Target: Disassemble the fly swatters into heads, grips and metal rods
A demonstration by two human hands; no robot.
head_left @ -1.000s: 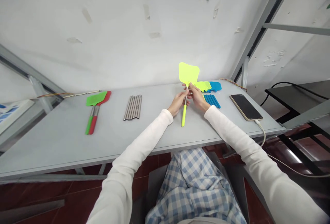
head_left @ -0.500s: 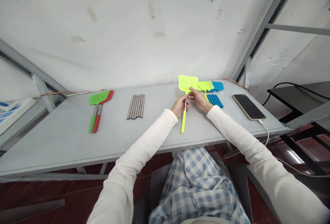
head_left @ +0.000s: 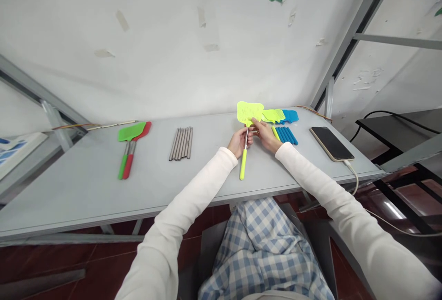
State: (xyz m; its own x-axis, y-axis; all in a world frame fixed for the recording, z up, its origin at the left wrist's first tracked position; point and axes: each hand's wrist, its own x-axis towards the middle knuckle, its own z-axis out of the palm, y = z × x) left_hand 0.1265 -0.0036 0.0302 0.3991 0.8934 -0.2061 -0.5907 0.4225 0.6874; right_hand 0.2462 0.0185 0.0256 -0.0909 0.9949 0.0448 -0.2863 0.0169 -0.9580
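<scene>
Between my hands a yellow-green fly swatter point(head_left: 250, 112) stands with its mesh head up and its handle toward me. My left hand point(head_left: 239, 141) is closed around its metal rod, just below the head. My right hand point(head_left: 264, 131) pinches the neck where head and rod meet. Behind my right hand lie loose yellow-green swatter heads point(head_left: 274, 115) and blue swatter heads point(head_left: 290, 115). Beside that hand sit several blue handles point(head_left: 287, 135) and a yellow-green handle point(head_left: 275, 133).
Several metal rods point(head_left: 181, 143) lie in a row left of centre on the grey table point(head_left: 93, 180). Farther left rest a green fly swatter point(head_left: 131, 131) and a red fly swatter point(head_left: 130, 161). A phone point(head_left: 331, 143) with a charging cable lies at the right.
Both hands keep their hold on the swatter. Its handle end has tilted slightly to the left; the rest of the view has shifted a little with the camera.
</scene>
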